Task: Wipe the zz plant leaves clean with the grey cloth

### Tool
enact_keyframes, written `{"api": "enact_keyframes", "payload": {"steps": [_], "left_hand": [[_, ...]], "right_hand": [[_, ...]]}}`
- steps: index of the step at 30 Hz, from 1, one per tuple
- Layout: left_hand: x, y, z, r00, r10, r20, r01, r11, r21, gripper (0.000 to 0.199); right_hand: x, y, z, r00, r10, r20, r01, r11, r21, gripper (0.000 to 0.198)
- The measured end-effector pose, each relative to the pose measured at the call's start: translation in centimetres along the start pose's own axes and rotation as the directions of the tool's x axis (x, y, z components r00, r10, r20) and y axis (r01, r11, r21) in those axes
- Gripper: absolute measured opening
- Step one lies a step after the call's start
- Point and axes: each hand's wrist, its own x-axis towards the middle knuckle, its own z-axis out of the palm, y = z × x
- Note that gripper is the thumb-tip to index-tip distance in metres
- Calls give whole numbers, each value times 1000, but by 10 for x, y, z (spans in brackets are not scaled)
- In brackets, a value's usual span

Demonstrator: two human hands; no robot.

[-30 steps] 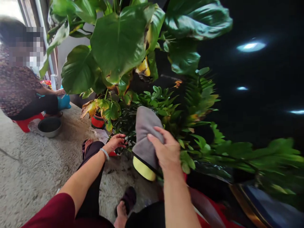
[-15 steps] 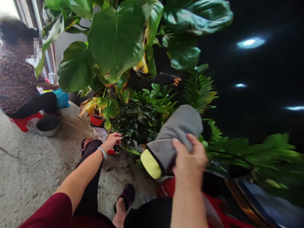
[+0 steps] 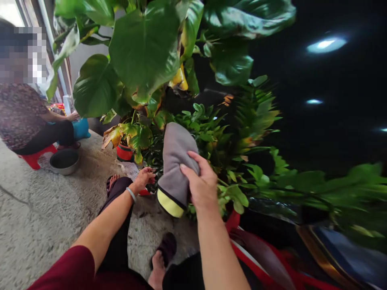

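The folded cloth (image 3: 177, 157), grey with a yellow underside, is held up in front of the low plants (image 3: 208, 125). It is gripped by the right hand (image 3: 204, 183), the thumb and fingers closed on its near side. The left hand (image 3: 145, 179) is held just to the left of the cloth, its fingers loosely curled (whether a leaf is pinched there cannot be told).

The work is judged to be under way rather than finished, since the cloth is in hand and has not been laid down. No leaf is seen wrapped in it; how much has been done, and how much is left, cannot be read from the foliage. The yellowed leaves (image 3: 113, 137) are seen unremoved above the red pot (image 3: 124, 153), and printed paper (image 3: 130, 169) is seen below it. Farther left, a bowl (image 3: 64, 160) is set on the floor (image 3: 36, 225) beside a seated person (image 3: 18, 108).
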Motion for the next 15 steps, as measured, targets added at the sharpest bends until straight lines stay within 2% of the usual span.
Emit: {"api": "enact_keyframes", "payload": {"steps": [2,5,7,9,10,12,13,15], "left_hand": [[-1,0,0,998,0,-57,-2,999,-34,60],[1,3,-1,998,14,-67,-18,999,-50,68],[3,4,-1,999,32,-32,-34,998,-47,69],[5,5,-2,1000,23,-16,-24,999,-33,68],[6,5,-2,1000,14,-12,-14,1000,-19,66],[5,3,-3,1000,-3,-2,3,1000,13,58],[4,1,-4,1000,-6,5,6,1000,20,56],[2,-1,-5,1000,-15,15,15,1000,22,53]], "right_hand": [[8,24,10,993,112,39,-111,994,-12,57],[-20,46,-1,951,271,149,-264,962,-66,53],[-46,37,-22,907,338,253,-328,941,-82,52],[-60,13,-42,860,380,341,-387,921,-51,54],[-60,-1,-48,860,371,352,-390,921,-19,55],[-44,-20,-49,921,276,273,-302,952,56,56],[-32,-22,-44,959,203,195,-222,971,82,55],[-10,-11,-28,993,104,61,-110,989,102,55]]}}
